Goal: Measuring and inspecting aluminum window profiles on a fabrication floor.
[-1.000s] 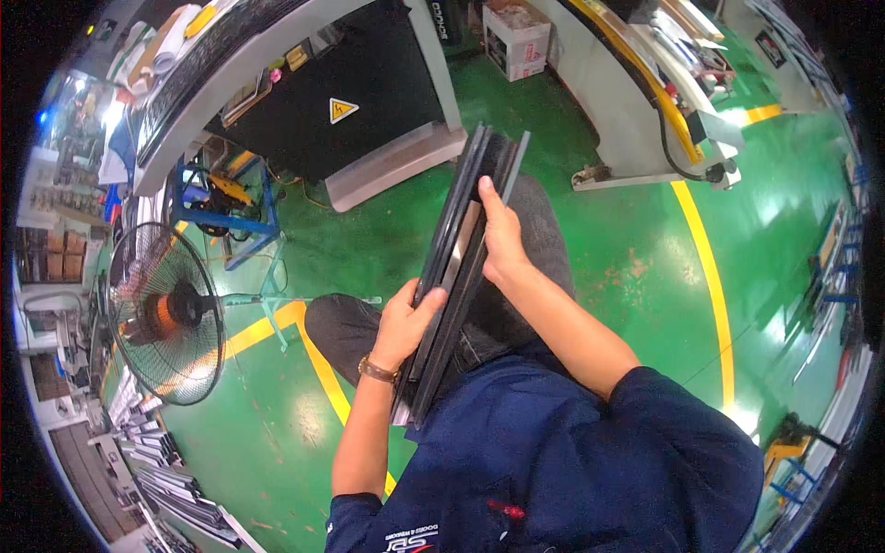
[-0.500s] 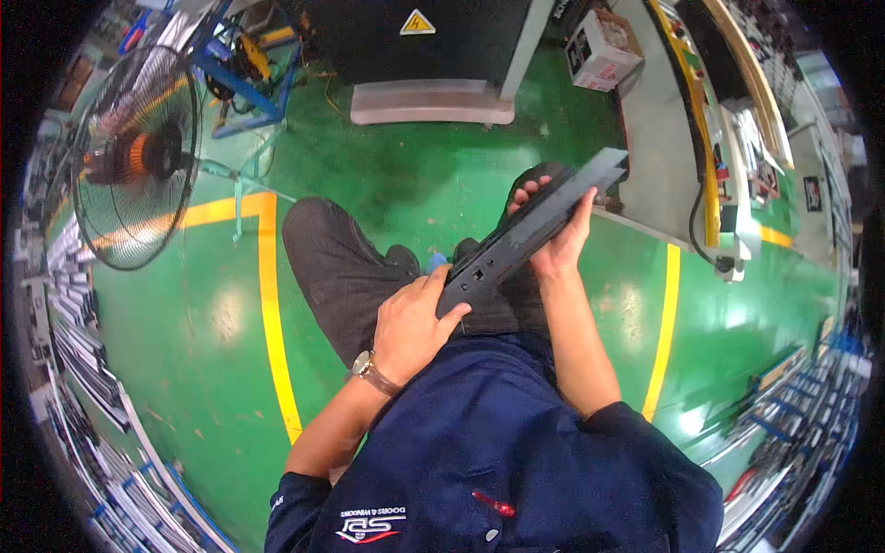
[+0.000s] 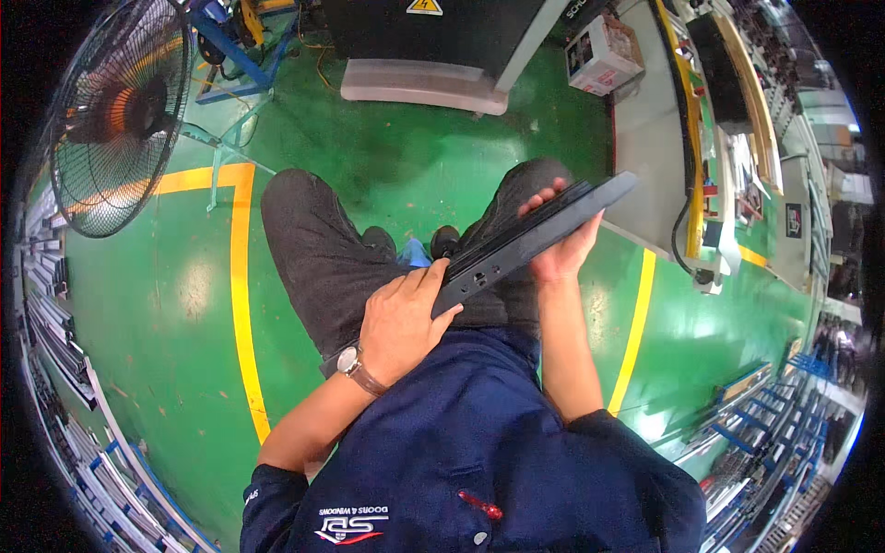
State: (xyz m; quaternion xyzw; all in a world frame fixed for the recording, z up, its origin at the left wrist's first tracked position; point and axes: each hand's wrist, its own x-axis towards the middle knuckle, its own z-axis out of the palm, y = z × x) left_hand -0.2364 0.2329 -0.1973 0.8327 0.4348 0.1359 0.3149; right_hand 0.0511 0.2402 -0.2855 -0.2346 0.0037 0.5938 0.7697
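A long dark grey metal profile (image 3: 544,241) with a few small holes near its lower left end lies slantwise above my lap. Its far end points up and to the right. My left hand (image 3: 403,316), with a watch (image 3: 348,360) on the wrist, grips the near end, thumb on one side and fingers over the other. My right hand (image 3: 565,251) cradles the profile from beneath toward its far end, fingertips curled up along the left edge. Black strips run along the profile's upper left side; whether they are separate pieces I cannot tell.
A black standing fan (image 3: 120,115) is at the far left beside a blue metal frame (image 3: 230,55). Ahead stands a dark machine cabinet (image 3: 419,46). A cardboard box (image 3: 604,55) sits near a bench at right. Racks of profiles (image 3: 774,433) line both sides.
The profile has tilted to a flatter angle, its far end lowering and shifting right. Both hands keep their hold. The surroundings have shifted slightly left in view.
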